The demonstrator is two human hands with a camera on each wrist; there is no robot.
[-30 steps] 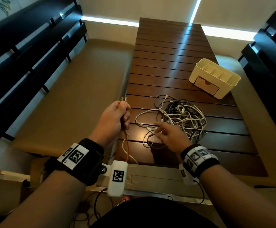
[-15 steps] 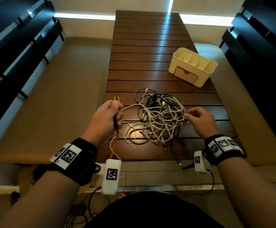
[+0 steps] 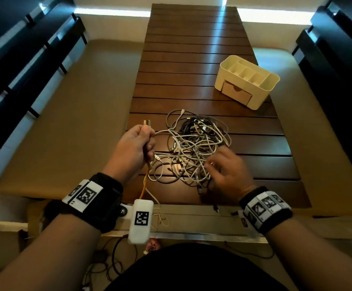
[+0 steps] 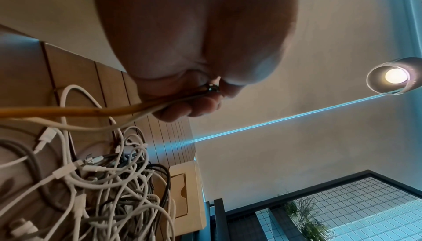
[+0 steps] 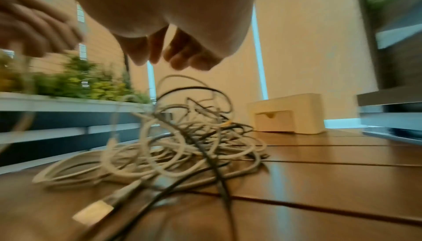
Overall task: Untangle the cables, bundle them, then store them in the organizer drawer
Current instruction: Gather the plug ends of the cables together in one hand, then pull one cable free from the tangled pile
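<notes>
A tangle of white, grey and black cables (image 3: 194,148) (image 5: 182,142) (image 4: 102,181) lies on the slatted wooden table (image 3: 192,59). My left hand (image 3: 136,145) (image 4: 194,98) grips the plug ends of an orange cable (image 3: 144,185) (image 4: 68,112) and a white cable, metal plugs sticking up above the fist. My right hand (image 3: 221,166) (image 5: 173,57) hovers over the tangle's near right side, fingers loosely spread, holding nothing. The cream organizer (image 3: 247,80) (image 5: 287,113) (image 4: 187,198) stands at the far right, its front drawer closed.
Tan cushioned benches (image 3: 70,106) flank the table on both sides. Dark slatted backrests (image 3: 19,59) rise at the left and right. One black cable end (image 3: 215,207) hangs over the table's near edge. More cords lie on the floor below.
My right hand has moved from the tangle's right edge back toward its near side, after crossing over from the left. The left hand keeps its grip on the cable ends.
</notes>
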